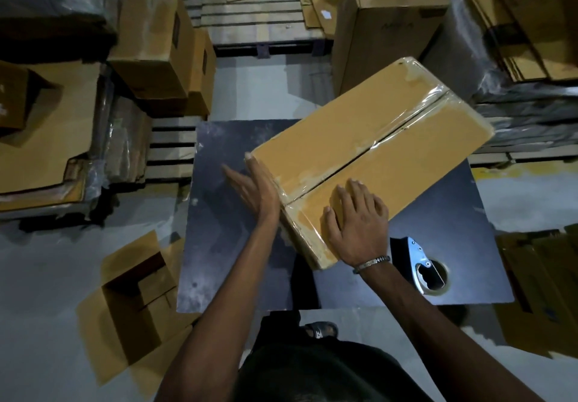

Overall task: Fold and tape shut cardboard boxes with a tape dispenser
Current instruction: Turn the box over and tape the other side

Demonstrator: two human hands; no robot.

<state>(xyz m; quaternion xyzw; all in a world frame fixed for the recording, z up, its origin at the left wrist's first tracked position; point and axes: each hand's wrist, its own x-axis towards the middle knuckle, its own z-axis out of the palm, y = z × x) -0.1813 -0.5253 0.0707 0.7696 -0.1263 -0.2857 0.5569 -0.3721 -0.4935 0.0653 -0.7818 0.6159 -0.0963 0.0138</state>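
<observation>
Neither hand is really gripping anything right now, both are open and flat. Left hand (pixel 255 187) is pressed edge-on against the near-left end of the cardboard box (pixel 369 151), fingers straight, looks like it's smoothing the tape that wraps over that end. Right hand (pixel 355 225) lies palm down on the top flap near the corner, fingers spread, just holding the box steady.

Box sits skewed on the dark table (pixel 225 245), flaps closed, clear tape running along the centre seam. Its far end hangs out past the table edge. Tape dispenser (pixel 420 265) is parked on the table just right of the right wrist, nobody touching it.

What could go wrong, imo: with that much box overhanging, a hard push from the left hand could slide or tip it off the far side, since the right hand is only resting on top. Also the tape looks wrinkly near the ends, so it might lift if not rubbed down properly. And the dispenser is close to that right forearm, easy to knock
</observation>
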